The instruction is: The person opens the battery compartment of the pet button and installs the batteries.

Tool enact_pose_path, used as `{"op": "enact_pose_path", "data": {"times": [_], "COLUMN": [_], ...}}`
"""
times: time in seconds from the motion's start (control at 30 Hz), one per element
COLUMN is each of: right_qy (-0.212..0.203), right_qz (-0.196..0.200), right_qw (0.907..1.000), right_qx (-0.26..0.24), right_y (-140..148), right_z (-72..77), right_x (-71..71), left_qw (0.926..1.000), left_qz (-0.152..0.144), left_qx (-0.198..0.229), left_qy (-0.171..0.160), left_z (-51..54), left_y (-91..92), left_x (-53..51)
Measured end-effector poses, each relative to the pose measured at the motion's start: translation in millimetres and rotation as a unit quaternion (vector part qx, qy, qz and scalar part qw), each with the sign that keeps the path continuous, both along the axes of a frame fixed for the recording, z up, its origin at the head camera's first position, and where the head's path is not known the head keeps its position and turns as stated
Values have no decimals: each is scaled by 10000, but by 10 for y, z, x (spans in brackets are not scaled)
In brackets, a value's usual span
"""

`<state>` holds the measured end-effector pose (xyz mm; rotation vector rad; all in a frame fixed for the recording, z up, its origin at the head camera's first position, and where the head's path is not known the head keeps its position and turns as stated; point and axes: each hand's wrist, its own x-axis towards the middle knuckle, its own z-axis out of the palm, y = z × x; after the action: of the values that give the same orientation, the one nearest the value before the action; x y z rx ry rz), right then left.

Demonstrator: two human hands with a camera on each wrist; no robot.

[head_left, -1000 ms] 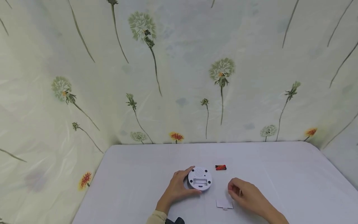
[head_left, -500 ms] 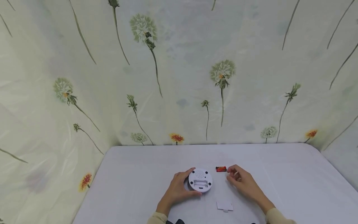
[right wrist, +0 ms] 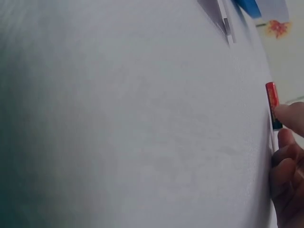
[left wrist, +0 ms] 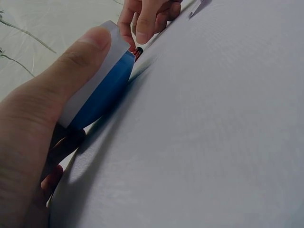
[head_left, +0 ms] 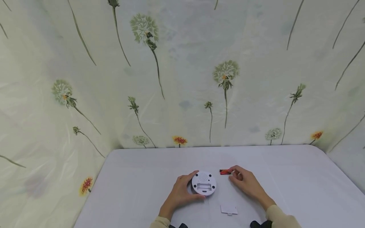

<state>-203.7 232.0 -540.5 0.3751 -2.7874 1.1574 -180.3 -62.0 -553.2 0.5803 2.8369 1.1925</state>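
Observation:
My left hand (head_left: 182, 191) grips a round white device (head_left: 203, 176) by its rim, thumb on the near side and fingers on the far side. Its underside faces up, showing small holes, dark feet and a battery compartment without a cover. In the left wrist view the device's body (left wrist: 102, 97) is partly blue. Two red and black batteries (head_left: 224, 172) lie side by side to its right. At their right end is my right hand (head_left: 247, 183), its index fingertip touching or nearly touching them, the thumb a little apart. A white battery cover (head_left: 229, 209) lies nearer.
Everything rests on a white-covered table (head_left: 142, 177). Behind it hangs a pale curtain (head_left: 182, 79) printed with dandelions. Dark rounded objects (head_left: 260, 224) show by the sleeves at the bottom edge.
My right hand has moved from beside the battery cover up and left to the batteries. The left hand still holds the device in the same place.

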Motion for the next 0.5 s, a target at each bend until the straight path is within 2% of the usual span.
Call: {"op": "enact_pose_path", "data": {"times": [0.17, 0.5], "right_qy": [81, 87], "right_qz": [27, 66], "right_qw": [9999, 9984], "right_qx": [84, 556], "right_y": [-9, -35], "right_z": [-5, -3], "right_x": [-10, -46], "left_qw": [10000, 10000], "left_qz": [10, -7], "left_qx": [-2, 15], "left_qy": [51, 80], "left_z": [-6, -19], "left_y": [-2, -13], "left_x": [2, -2]}}
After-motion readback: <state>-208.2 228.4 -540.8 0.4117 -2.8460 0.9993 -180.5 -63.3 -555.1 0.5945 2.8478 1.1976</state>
